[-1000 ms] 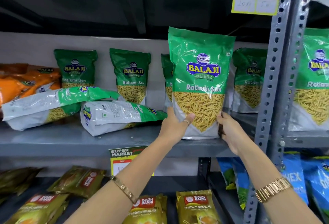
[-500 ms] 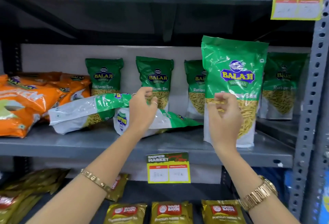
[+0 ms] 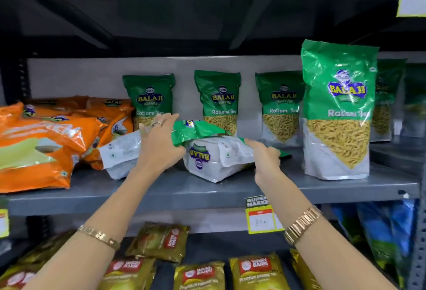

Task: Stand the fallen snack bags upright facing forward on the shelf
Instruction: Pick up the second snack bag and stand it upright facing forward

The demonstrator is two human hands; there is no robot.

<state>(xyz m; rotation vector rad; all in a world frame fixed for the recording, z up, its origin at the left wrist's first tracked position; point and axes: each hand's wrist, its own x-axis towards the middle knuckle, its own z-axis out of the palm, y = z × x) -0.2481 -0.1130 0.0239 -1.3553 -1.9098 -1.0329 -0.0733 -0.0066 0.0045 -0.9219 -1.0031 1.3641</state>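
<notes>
fallen Ratlami Sev bag lying mid-frame on shelf | left hand spread on the upper bag, right hand loosely curled, grip unclear | we judge it light, crinkly, slippery: hold both sides

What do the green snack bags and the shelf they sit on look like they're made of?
The upright green bag looks like glossy plastic film: it crinkles, catches highlights, and a clear window shows the yellow snack inside. The fallen bag looks the same, with a whitish back. The shelf looks like grey painted metal, smooth with a dull sheen.
</notes>
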